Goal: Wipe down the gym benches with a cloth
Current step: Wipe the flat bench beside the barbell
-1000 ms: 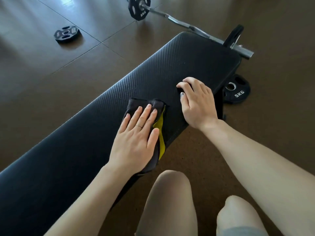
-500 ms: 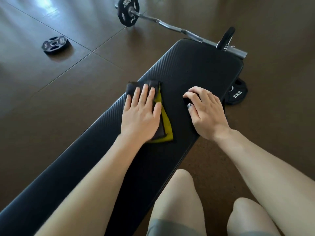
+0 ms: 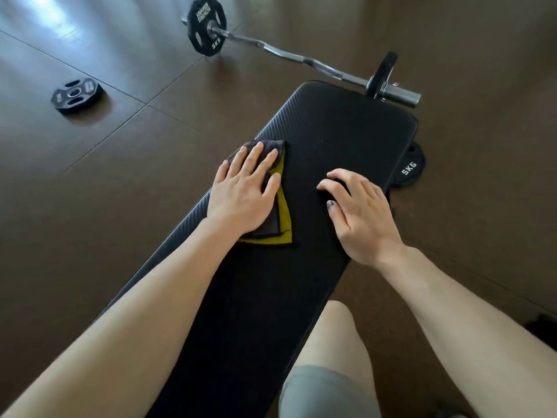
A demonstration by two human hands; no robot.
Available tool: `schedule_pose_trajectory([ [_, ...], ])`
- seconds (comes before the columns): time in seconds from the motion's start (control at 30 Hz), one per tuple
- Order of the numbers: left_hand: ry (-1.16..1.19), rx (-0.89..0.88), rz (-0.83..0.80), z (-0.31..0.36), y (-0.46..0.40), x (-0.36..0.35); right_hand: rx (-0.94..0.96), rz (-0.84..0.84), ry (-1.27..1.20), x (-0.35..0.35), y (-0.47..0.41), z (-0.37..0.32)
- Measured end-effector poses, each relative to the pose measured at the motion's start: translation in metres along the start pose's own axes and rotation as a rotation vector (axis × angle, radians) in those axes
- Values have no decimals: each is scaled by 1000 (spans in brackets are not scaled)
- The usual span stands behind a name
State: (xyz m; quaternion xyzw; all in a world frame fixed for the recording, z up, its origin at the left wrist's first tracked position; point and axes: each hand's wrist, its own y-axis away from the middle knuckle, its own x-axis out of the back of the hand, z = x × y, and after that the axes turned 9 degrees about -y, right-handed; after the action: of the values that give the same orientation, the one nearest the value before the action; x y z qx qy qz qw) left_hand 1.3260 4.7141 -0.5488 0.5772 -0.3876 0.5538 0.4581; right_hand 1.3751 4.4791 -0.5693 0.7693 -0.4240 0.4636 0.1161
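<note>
A long black padded gym bench (image 3: 340,137) runs from the lower left up to the centre right. On it lies a folded dark cloth with a yellow side (image 3: 283,218), at the bench's left edge. My left hand (image 3: 244,191) presses flat on the cloth with straight fingers. My right hand (image 3: 358,212) rests on the bare bench pad to the right of the cloth, fingers bent with the tips on the pad, holding nothing.
A curl bar (image 3: 289,55) with a black 5 kg plate (image 3: 208,25) lies on the brown floor beyond the bench's far end. Another 5 kg plate (image 3: 410,171) sits beside the bench's right edge, and a small plate (image 3: 75,95) lies far left. My knees are below.
My left hand has slid the cloth across the pad from the near edge toward the far left edge. My right hand has stayed braced on the pad.
</note>
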Motion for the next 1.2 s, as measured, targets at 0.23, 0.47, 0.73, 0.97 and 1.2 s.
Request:
schedule_pose_trajectory([
  [0.23,-8,13,-31,18,49,-2,-9,9,9,-3,1,-1],
  [0.47,-51,16,-40,-9,191,-13,10,35,19,-5,0,-2],
  [0.73,3,213,-42,-2,52,0,20,34,3,-3,0,1],
  [0.97,-55,62,-60,54,89,-5,97,-47,3,8,-8,13],
  [1.2,-87,-14,-7,68,63,-10,-163,73,73,16,-45,54],
])
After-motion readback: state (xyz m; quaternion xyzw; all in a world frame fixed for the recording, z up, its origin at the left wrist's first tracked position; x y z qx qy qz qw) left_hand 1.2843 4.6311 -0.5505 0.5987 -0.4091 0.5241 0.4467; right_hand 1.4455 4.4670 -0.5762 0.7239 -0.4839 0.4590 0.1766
